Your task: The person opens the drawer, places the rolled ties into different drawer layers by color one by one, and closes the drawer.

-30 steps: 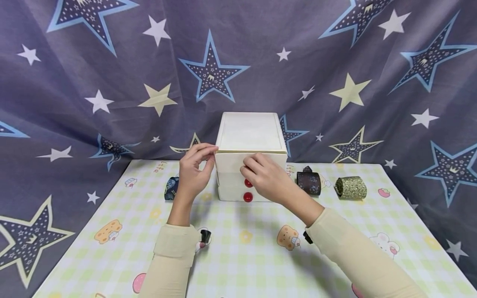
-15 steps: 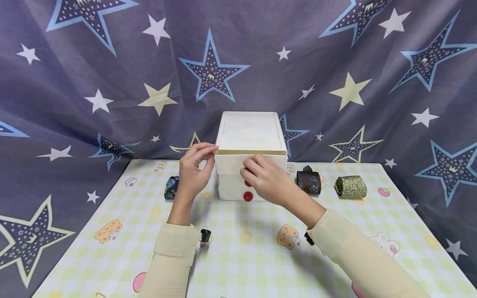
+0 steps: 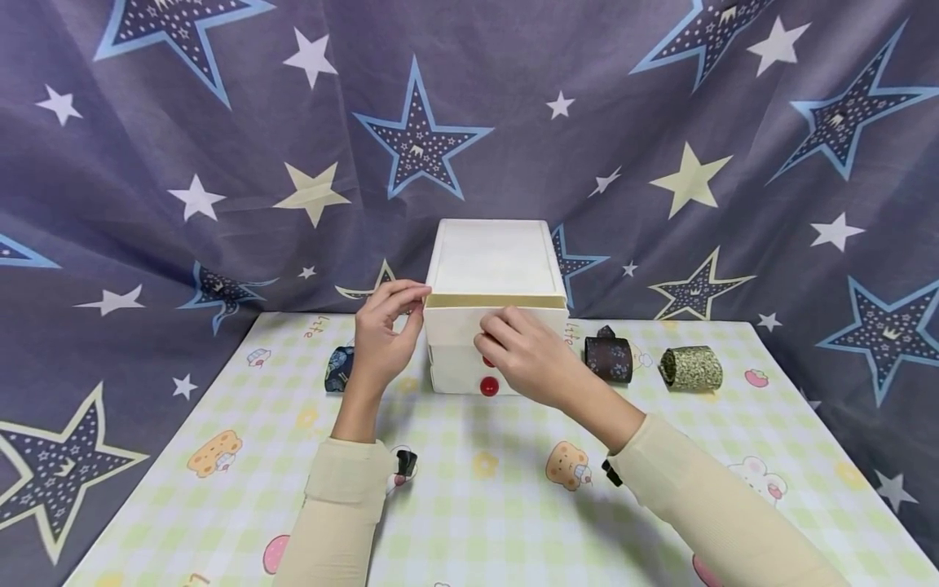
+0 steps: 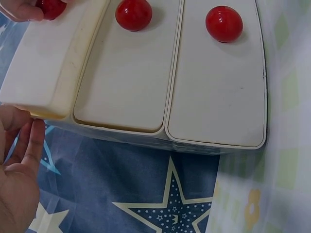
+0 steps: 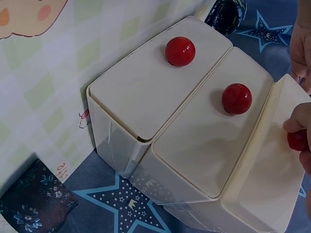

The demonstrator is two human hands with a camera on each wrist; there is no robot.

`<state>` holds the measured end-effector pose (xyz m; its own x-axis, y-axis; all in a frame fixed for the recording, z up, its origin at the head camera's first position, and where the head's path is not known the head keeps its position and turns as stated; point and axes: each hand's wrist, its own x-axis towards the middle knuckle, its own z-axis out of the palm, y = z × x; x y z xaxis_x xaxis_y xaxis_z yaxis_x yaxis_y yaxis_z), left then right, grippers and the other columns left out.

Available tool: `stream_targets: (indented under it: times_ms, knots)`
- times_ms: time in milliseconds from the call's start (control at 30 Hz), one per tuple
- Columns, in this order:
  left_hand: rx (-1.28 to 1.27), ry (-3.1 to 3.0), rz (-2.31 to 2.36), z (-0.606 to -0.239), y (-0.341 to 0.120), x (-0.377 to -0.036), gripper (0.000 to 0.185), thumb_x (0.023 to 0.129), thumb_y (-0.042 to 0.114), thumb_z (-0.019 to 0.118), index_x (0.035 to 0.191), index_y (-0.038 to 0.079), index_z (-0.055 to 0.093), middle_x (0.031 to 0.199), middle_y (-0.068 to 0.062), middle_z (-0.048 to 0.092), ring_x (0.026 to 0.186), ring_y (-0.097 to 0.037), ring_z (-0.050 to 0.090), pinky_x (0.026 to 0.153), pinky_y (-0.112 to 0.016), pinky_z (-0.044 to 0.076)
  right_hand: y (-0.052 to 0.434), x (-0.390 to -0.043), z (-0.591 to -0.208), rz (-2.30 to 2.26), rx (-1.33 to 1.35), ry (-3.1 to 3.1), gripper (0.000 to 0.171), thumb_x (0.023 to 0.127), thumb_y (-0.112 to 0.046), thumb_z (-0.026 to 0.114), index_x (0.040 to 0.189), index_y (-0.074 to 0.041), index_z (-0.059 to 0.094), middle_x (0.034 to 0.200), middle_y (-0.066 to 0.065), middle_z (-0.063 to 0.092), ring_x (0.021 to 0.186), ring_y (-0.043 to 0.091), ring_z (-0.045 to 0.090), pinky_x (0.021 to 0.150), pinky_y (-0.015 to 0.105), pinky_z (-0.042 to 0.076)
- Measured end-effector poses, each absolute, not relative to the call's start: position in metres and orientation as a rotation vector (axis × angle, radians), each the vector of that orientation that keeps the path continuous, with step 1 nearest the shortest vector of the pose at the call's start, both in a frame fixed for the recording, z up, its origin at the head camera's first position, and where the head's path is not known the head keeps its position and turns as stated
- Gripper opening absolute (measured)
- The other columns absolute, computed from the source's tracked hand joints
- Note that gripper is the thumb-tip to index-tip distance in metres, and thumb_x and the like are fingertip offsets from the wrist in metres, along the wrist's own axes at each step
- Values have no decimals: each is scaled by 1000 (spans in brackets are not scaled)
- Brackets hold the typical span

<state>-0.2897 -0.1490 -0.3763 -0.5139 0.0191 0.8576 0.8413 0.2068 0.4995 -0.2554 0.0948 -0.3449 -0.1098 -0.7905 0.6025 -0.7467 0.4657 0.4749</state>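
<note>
1. White plastic three-drawer cabinet [image 3: 495, 257] sits mid far edge of the green-and-white checked table [image 3: 455, 514], top white drawer [image 3: 449, 328] sticking out a bit.
2. Right hand [image 3: 526, 355] has its round red knob [image 5: 296, 141] pinched.
3. Left hand [image 3: 383, 336], apart, fingers loosely extended, touches the cabinet's upper left front corner.
4. Dark floral fabric roll [image 3: 608, 359] plus green speckled roll [image 3: 691, 368] near the far right corner.
</note>
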Motion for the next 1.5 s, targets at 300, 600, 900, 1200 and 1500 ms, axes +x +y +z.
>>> stream_targets:
  times_ms: [300, 600, 900, 1200, 1500]
  knots:
    - [-813, -1731, -1385, -376, -148, -289, 28, 87, -22, 63, 109, -9, 75, 112, -20, 67, 96, -33, 67, 89, -24, 60, 95, -252, -346, -56, 1300, -1869, 15, 96, 3, 57, 98, -2, 71, 102, 11, 64, 94, 27, 58, 80, 35, 54]
    - [-813, -1733, -1373, -375, -148, -289, 27, 88, -21, 64, 109, -9, 75, 112, -19, 67, 96, -32, 67, 89, -25, 60, 96, -247, -346, -65, 1293, -1867, 13, 97, 1, 58, 100, -2, 71, 103, 10, 64, 94, 27, 57, 78, 34, 55]
    - [-810, -1725, -1365, -376, -148, -290, 26, 86, -24, 65, 107, -11, 74, 111, -22, 66, 96, -36, 66, 88, -22, 59, 96, -244, -346, -67, 1299, -1854, 17, 98, 0, 53, 99, -3, 70, 103, 10, 64, 95, 28, 57, 78, 34, 54]
    - [-806, -1725, -1350, -377, -148, -291, 25, 86, -25, 64, 106, -13, 74, 110, -24, 66, 95, -36, 66, 88, -21, 59, 97, -241, -345, -69, 1306, -1835, 21, 99, 2, 49, 98, -3, 69, 102, 10, 63, 92, 28, 57, 76, 33, 54]
    - [-791, -1729, -1350, -367, -143, -280, 25, 84, -28, 62, 104, -17, 72, 107, -28, 65, 94, -39, 65, 88, -20, 59, 96, -238, -345, -68, 1308, -1824, 21, 99, 1, 48, 98, -3, 69, 102, 10, 63, 92, 28, 57, 75, 33, 54]
